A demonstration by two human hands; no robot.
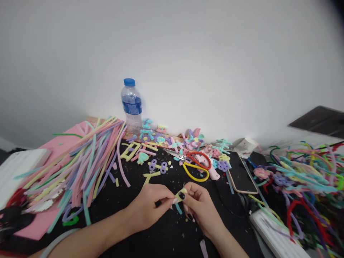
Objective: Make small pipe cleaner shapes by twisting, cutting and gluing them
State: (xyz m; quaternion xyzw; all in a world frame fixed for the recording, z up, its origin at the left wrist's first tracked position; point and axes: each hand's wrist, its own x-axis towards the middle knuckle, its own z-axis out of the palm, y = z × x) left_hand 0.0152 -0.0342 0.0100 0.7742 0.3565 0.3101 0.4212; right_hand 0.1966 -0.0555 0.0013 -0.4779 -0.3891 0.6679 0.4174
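Low in the middle of the view, my left hand (150, 206) and my right hand (200, 208) meet fingertip to fingertip. Both pinch a small pale yellow pipe cleaner piece (181, 193), which the fingers partly cover. Beneath them a short blue pipe cleaner strip (178, 208) lies on the black table (118, 222). Just beyond my hands are scissors (200, 165) with red and yellow handles, lying with blades apart. A yellow pipe cleaner shape with purple loops (158, 166) rests left of the scissors.
A big bundle of pastel pipe cleaners (88, 161) covers the left side. A plastic bottle (131, 104) stands by the wall near finished pipe cleaner shapes (188, 139). To the right are a phone (243, 177), a white box-like object (276, 233) and tangled coloured pipe cleaners (309, 182).
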